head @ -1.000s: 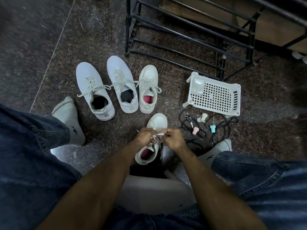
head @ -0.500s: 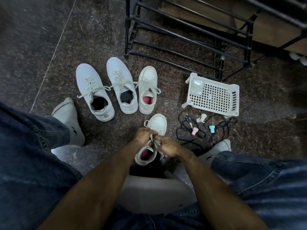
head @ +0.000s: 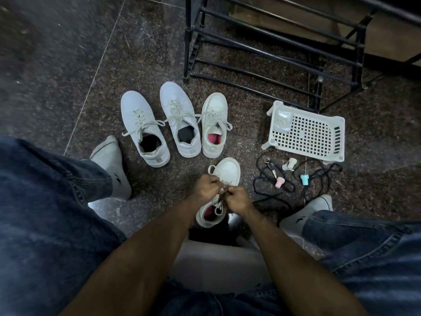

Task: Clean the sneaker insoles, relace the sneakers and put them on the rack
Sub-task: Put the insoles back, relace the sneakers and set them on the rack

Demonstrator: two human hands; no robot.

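Near, at 6 o'clock: pale seat edge (head: 218, 265) between two legs in dark jeans; both forearms reach forward from it.

Left hand (head: 206, 187): fingers curled, pinching the white lace (head: 219, 205) over the sneaker's tongue. Right hand (head: 238, 200): fingers curled round the same lace, knuckles up, just beside the left hand (the two nearly touch).

Sneaker in work (head: 224, 176): white, pink lining, on the floor just beyond the seat, toe pointing to 12 o'clock, its middle hidden by the hands.

Socked feet: one grey sock at 9 o'clock (head: 111, 169), one at 3 o'clock (head: 312, 210), both flat on the speckled dark floor (head: 57, 76).

At 2 o'clock of the hands: tangle of black cord (head: 273, 192), with a key (head: 272, 168), a pink cap (head: 278, 182), a teal cap (head: 304, 179) and a small white piece (head: 289, 164) (kind not clear).

Farther, at 11 to 12 o'clock: three white sneakers in a row, laced, toes away: left one (head: 142, 128) and middle one (head: 180, 119) with dark insides, right one (head: 214, 124) with pink lining.

At 1 o'clock: white perforated basket (head: 307, 133), bottom up.

Farthest, 12 to 2 o'clock: black metal rack (head: 262, 49), its bars bare.
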